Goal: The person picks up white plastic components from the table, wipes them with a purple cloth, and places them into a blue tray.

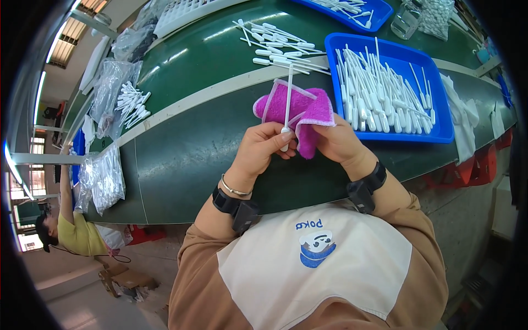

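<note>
Between the thumb and fingers of my left hand (263, 146) is a white plastic stick (289, 99). Its thin stem points away from me, and its thicker rounded end is down at the fingertips. My right hand (340, 140) is closed on a bright magenta cloth (319, 110) with pale stitched edges. The cloth is bunched up and spreads behind the stick, close to my left fingers. Whether it touches the stick, I cannot tell. Just right of the cloth, a blue tray (446, 129) holds many similar white sticks.
Loose white sticks (275, 47) lie beyond my hands on the green table (192, 66). A second blue tray (379, 22) and a clear jar (406, 22) stand farther back. Bagged sticks (107, 179) lie at left, near a person in yellow (82, 234). A white cloth (461, 113) hangs at right.
</note>
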A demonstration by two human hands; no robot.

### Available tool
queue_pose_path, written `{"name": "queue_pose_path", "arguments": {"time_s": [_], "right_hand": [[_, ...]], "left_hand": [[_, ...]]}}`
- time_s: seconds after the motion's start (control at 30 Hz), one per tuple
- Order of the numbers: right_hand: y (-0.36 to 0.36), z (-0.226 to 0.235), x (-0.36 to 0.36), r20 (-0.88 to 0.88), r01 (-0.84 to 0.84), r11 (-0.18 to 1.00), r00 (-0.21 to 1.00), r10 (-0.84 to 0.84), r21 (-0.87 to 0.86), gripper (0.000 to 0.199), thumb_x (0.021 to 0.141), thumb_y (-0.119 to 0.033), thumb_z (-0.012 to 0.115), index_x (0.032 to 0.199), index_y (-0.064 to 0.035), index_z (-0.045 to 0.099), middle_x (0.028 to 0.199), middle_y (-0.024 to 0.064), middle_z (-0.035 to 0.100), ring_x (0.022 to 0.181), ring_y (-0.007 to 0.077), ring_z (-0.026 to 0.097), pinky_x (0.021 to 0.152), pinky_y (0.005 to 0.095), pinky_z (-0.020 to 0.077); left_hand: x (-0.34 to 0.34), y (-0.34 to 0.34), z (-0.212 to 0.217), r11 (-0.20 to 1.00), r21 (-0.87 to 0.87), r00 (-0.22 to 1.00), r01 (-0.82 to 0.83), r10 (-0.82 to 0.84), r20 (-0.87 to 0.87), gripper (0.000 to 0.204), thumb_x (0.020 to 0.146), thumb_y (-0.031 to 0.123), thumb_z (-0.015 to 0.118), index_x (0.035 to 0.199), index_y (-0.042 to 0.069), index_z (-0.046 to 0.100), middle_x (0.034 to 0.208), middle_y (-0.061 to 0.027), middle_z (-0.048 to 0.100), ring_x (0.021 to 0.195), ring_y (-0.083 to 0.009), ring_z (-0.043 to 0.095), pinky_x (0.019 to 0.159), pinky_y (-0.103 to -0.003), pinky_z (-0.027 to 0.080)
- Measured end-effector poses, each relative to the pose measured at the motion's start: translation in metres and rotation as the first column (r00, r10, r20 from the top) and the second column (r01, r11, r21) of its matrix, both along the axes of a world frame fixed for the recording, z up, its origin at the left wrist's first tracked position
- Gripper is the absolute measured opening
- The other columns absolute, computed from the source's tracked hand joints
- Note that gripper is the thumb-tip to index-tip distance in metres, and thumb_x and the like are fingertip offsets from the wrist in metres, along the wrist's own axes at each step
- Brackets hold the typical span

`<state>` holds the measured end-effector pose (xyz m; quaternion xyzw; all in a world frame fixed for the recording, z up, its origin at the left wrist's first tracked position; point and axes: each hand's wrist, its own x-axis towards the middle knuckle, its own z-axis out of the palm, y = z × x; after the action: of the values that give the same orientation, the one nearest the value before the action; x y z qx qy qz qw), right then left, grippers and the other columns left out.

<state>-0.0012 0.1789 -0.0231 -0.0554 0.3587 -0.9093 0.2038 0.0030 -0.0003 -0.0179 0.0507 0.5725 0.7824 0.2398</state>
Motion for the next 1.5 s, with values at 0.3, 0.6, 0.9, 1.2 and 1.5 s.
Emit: {"name": "queue_pose_path", "arguments": {"time_s": [0.3,0.6,0.9,1.2,1.5], "right_hand": [[-0.006,0.0,0.003,0.012,-0.084,0.996,0.996,0.084,0.029,0.028,0.086,-0.014,0.047,0.111,-0.003,0.046,0.101,0.0076,0.054,0.088,0.0158,0.054,0.076,0.0295,0.0449],[-0.034,-0.018,0.01,-0.351,0.262,0.866,0.93,-0.109,0.425,0.024,0.087,-0.015,0.044,0.109,-0.0053,0.048,0.098,0.0057,0.053,0.087,0.0154,0.052,0.074,0.0271,0.0434],[-0.001,0.008,-0.01,-0.205,0.527,0.841,0.843,-0.498,0.123,0.021,0.088,-0.018,0.045,0.106,-0.007,0.048,0.088,0.0035,0.054,0.078,0.0122,0.053,0.066,0.0261,0.044],[-0.015,0.013,0.013,-0.055,0.103,0.988,0.994,-0.098,0.115,0.02,0.087,-0.019,0.046,0.103,-0.0075,0.048,0.085,0.0049,0.055,0.068,0.0106,0.052,0.059,0.023,0.0434],[0.001,0.011,-0.01,-0.168,0.529,0.847,0.84,-0.515,0.05,0.022,0.086,-0.018,0.048,0.105,-0.0057,0.049,0.083,0.004,0.055,0.069,0.0095,0.053,0.056,0.0207,0.041]], "left_hand": [[0.003,0.001,-0.003,0.995,-0.053,0.994,-0.079,0.075,-0.083,0.015,0.082,0.016,0.055,0.081,0.002,0.058,0.07,-0.0031,0.059,0.061,-0.0108,0.058,0.054,-0.021,0.046],[0.014,0.02,-0.012,0.569,-0.579,0.566,-0.584,-0.225,-0.793,0.012,0.076,0.01,0.058,0.081,0.0,0.057,0.066,-0.0119,0.057,0.054,-0.0205,0.056,0.05,-0.026,0.044],[0.023,0.039,-0.004,0.802,-0.509,0.732,-0.315,-0.137,-0.668,0.009,0.08,0.01,0.053,0.078,0.001,0.056,0.063,-0.0077,0.054,0.05,-0.0123,0.05,0.047,-0.025,0.039],[0.011,0.017,-0.003,0.95,0.288,0.966,0.121,-0.18,0.188,0.017,0.086,0.018,0.048,0.087,0.003,0.056,0.066,-0.0066,0.055,0.047,-0.0047,0.037,0.042,-0.016,0.028],[0.007,0.016,0.003,0.962,-0.068,0.963,0.264,-0.259,0.073,0.018,0.084,0.018,0.051,0.088,0.001,0.057,0.067,-0.007,0.055,0.048,-0.0064,0.039,0.044,-0.017,0.03]]}}
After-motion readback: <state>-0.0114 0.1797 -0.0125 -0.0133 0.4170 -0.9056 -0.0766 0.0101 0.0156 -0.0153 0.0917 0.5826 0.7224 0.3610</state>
